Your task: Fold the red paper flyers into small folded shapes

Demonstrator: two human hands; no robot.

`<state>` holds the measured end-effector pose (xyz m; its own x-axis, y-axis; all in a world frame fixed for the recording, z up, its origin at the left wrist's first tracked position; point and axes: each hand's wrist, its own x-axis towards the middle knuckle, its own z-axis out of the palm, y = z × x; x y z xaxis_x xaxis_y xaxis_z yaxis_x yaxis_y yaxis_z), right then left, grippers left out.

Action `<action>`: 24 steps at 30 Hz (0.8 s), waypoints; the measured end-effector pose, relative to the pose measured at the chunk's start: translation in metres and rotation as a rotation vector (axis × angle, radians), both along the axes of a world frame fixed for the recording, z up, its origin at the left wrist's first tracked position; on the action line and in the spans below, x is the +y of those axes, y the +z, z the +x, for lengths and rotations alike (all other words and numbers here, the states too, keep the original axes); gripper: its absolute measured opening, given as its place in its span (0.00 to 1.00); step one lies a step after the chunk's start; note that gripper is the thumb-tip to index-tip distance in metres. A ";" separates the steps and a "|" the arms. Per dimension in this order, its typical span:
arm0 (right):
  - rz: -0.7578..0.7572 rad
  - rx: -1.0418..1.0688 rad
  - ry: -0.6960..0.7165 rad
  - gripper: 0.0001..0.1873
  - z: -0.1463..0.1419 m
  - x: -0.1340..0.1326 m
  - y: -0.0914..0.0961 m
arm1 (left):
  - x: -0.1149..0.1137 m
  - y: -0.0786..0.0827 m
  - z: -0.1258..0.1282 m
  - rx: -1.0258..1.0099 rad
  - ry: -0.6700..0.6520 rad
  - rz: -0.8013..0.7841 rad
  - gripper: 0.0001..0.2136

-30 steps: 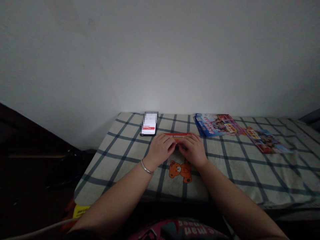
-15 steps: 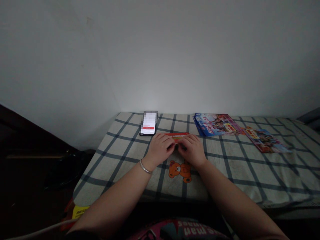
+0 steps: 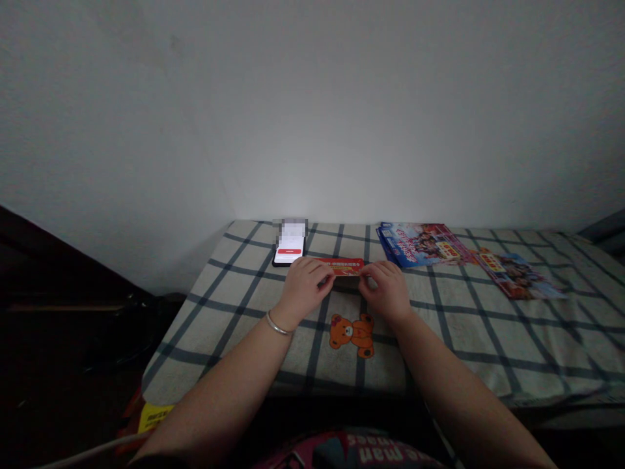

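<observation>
The left hand [image 3: 307, 288] pinches one end of the red paper [image 3: 346, 266], the right hand [image 3: 389, 288] pinches the other, fingertips drawn narrow, and the strip spans the gap over the checked tabletop [image 3: 239, 335]! Just beyond the left hand glows the phone [image 3: 290, 240]; glossy leaflets [image 3: 424, 246] spread off to the right.

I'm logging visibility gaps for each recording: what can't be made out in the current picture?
- Left end of the red paper: head view, hidden by the left hand.
- Small print on that paper: head view, too small and blurred.
- Phone, top edge: head view, covered by pixelation.
- Yellow label, right part: head view, behind the left forearm.
- Shirt, lower part: head view, cut off by the bottom edge.
</observation>
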<state>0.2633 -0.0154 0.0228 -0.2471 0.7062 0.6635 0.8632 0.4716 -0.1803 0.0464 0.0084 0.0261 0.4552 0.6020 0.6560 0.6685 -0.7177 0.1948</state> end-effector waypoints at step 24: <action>0.023 0.213 -0.024 0.05 0.022 0.006 -0.003 | 0.010 -0.008 -0.011 -0.179 -0.052 -0.095 0.02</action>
